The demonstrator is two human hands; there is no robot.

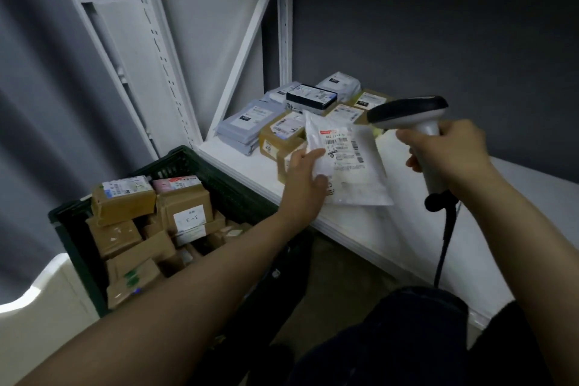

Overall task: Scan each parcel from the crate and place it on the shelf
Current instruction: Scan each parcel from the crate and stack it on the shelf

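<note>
My left hand (302,180) grips the left edge of a white plastic mailer (354,169), label side up, held over the front edge of the white shelf (407,213). My right hand (448,152) holds a grey barcode scanner (410,111) by its handle, its head aimed left toward the mailer's label. A black cable hangs from the scanner. The dark green crate (188,163) stands at lower left, filled with several cardboard parcels (125,202). Several parcels (282,131) lie at the shelf's back left corner.
White shelf uprights and loose white panels (200,53) lean against the grey curtain behind the crate. A white object (40,307) sits at the lower left. The right part of the shelf board is bare. My dark-clothed knee (407,332) is below.
</note>
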